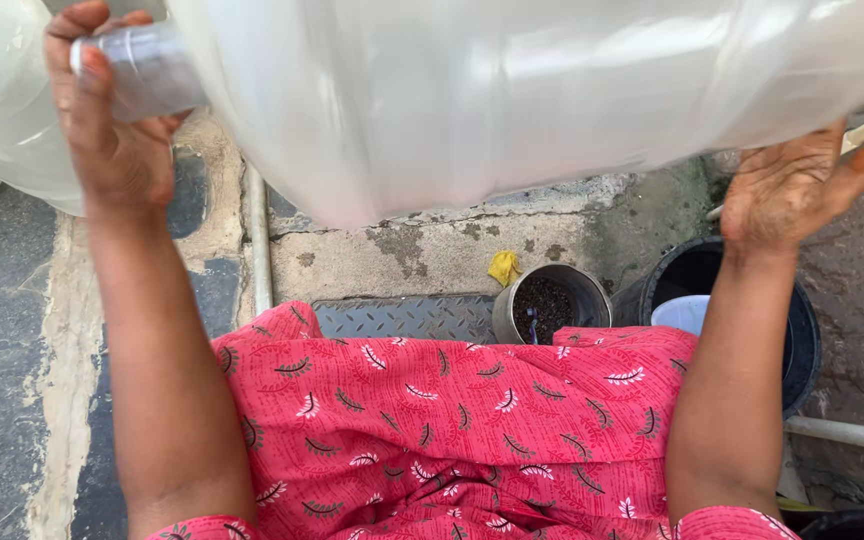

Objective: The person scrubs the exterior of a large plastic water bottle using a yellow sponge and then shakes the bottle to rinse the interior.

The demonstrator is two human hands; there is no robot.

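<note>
Clear plastic fills the top of the view: a big water jug (512,90) held on its side in front of the person, long axis running left to right. The left hand (112,120) is wrapped around the narrow neck (147,70) at the left end, while the right hand (802,185) lies open, palm up, under the wide end (fingers spread, not closed). Both hands touch it, one at each end.
</note>
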